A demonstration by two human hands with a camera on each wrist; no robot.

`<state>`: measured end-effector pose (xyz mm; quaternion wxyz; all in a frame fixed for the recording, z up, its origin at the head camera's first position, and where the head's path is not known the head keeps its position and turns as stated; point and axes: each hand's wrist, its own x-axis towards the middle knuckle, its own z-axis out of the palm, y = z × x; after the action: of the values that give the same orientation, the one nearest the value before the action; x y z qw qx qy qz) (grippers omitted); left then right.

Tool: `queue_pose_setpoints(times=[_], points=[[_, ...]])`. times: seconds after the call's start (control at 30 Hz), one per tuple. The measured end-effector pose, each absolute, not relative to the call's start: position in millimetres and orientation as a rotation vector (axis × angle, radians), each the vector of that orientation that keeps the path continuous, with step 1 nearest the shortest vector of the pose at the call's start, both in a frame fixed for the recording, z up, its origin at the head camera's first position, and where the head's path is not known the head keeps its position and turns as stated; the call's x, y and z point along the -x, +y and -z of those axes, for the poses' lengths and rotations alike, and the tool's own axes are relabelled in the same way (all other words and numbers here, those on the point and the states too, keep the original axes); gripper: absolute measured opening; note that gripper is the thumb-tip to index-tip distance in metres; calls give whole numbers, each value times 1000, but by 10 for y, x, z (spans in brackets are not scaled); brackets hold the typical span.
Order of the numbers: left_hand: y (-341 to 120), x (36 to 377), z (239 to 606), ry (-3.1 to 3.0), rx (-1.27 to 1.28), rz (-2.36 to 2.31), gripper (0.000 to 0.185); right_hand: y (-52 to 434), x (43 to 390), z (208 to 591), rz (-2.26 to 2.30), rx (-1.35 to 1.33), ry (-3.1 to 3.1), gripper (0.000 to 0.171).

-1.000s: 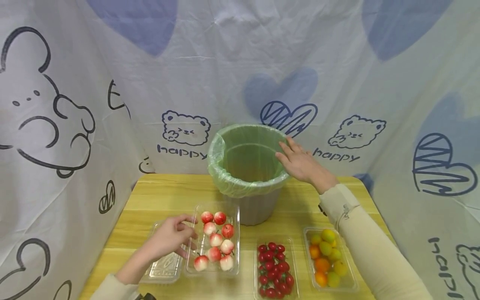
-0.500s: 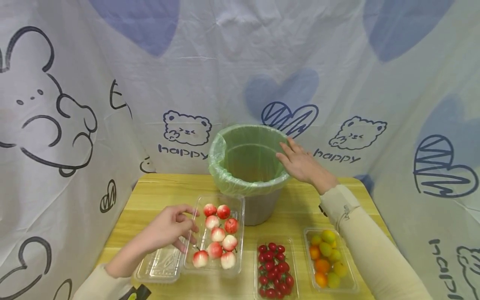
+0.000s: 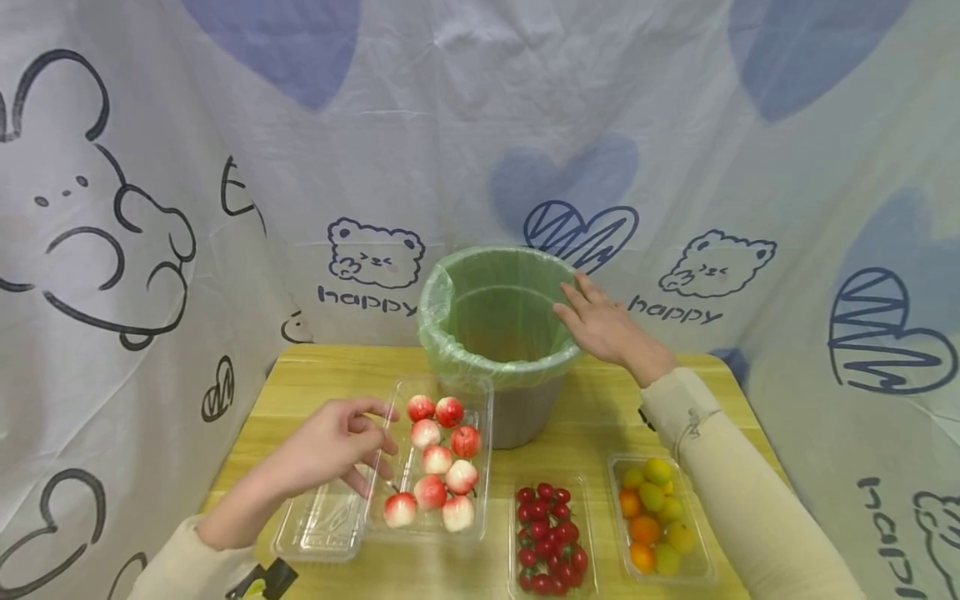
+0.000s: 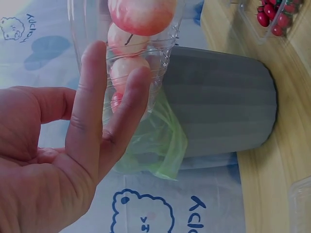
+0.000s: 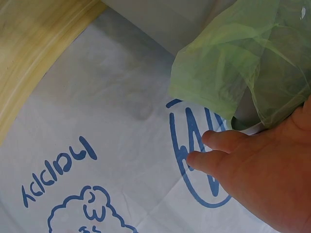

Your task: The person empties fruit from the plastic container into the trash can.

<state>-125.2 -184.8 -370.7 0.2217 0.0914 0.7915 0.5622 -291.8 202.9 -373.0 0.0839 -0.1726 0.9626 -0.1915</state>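
Head view: left hand [image 3: 326, 446] grips a tray [image 3: 407, 468] of red-white fruits [image 3: 437, 459]; right hand [image 3: 603, 327] (straight-fingered) touches a lined bin [image 3: 519, 414].

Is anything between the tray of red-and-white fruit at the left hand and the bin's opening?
Only the near rim of the bin, draped in green liner, lies between the tray and the opening. The right hand is at the rim's right side, off that line.

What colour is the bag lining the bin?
The bag is a translucent pale green, showing best in the head view.
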Motion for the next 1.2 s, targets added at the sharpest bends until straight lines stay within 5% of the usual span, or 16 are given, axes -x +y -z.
queue_pose_setpoints(times=[1.2], points=[[-1834,1688,3032,2352,-259,-1589,41,2033,2919,3720,558,517,2880,73]])
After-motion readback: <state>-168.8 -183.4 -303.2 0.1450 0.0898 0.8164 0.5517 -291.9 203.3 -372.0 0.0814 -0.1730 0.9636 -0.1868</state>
